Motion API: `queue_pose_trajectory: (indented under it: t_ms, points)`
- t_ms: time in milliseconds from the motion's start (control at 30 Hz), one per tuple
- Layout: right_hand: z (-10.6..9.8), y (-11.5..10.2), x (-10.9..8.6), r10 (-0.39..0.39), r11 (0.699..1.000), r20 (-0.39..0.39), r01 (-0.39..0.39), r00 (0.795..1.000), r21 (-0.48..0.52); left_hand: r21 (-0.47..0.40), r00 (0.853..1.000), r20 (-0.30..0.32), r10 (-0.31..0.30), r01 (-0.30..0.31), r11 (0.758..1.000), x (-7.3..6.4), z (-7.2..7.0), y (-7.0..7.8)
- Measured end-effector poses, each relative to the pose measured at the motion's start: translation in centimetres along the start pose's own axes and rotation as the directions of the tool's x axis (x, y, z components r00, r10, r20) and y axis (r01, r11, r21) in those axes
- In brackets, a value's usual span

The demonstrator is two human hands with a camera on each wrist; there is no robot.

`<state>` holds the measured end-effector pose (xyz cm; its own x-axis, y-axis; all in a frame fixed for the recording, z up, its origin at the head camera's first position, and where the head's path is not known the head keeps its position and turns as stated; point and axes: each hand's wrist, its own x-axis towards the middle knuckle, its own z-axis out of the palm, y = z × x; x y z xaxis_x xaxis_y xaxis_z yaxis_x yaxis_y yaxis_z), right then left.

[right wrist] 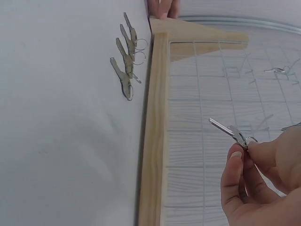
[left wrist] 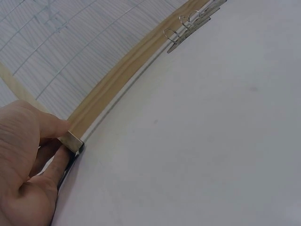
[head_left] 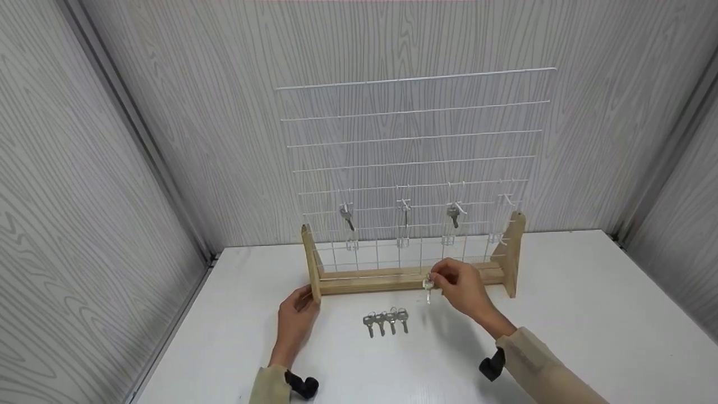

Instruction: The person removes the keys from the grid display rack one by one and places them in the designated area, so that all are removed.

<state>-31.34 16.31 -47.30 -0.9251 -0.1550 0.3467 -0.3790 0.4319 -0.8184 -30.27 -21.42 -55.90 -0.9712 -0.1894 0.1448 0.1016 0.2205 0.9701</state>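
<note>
My right hand (head_left: 464, 287) pinches a silver key (right wrist: 233, 133) by its ring end between thumb and fingers, in front of the wire grid rack. In the right wrist view the key's blade points away from the fingertips. My left hand (head_left: 295, 321) grips the lower left end of the rack's wooden stand (head_left: 370, 285), fingers and thumb at the end piece. A row of several keys (head_left: 368, 321) with small rings lies on the white table between the hands. Three keys hang on the upper hooks: a left key (head_left: 346, 215), a middle key (head_left: 405, 216) and a right key (head_left: 454, 213).
The white wire grid (head_left: 412, 136) rises from the stand between two wooden uprights. At the upper right a hook (head_left: 506, 199) holds no key, and a lower row of hooks (head_left: 403, 241) is bare. Grey wood-grain panels (head_left: 168, 67) enclose the white table (head_left: 578, 314) at the back and sides.
</note>
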Motion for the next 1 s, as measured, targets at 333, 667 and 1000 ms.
queue_pose_trajectory:
  t_ms: [333,667,1000]
  points:
    - [2.9,2.6,-0.8,0.07,0.997,0.076,-0.071,0.995,0.021,0.002,1.0,-0.015,-0.003,0.003,1.0,-0.1,0.1,-0.4]
    - [4.1,3.7,-0.8,0.115,0.992,0.111,-0.12,0.987,0.032,-0.016,1.0,-0.014,-0.012,0.012,1.0,0.2,0.3,-0.1]
    - [4.9,3.8,-0.9,0.163,0.986,0.129,-0.166,0.978,0.017,-0.01,1.0,-0.021,-0.014,0.013,1.0,0.1,0.3,-0.1]
